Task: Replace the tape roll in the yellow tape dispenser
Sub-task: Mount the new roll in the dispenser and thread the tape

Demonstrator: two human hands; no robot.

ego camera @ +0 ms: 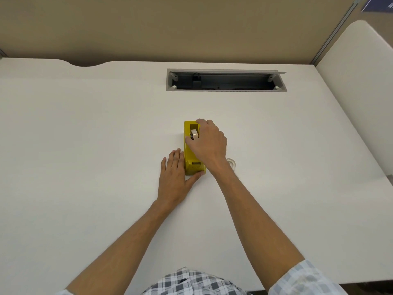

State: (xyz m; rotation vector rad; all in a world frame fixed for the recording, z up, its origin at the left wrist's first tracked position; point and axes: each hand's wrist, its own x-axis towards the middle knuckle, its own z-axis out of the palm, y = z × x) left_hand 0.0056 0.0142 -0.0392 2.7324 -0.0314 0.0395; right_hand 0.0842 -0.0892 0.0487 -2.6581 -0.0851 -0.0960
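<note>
On the white desk (85,135), our flat left hand (173,175) braces the yellow tape dispenser (189,154) so our right hand (207,141) can pinch its tape roll (194,134).

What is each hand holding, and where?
Right hand pinches the tape roll in the yellow dispenser; left hand braces its near end.

Yellow dispenser (191,158) holding a whitish roll (194,133); white tabletop (85,124); grey cable tray (225,80); tan wall (148,24); grey-and-white plaid shirt (191,282).
</note>
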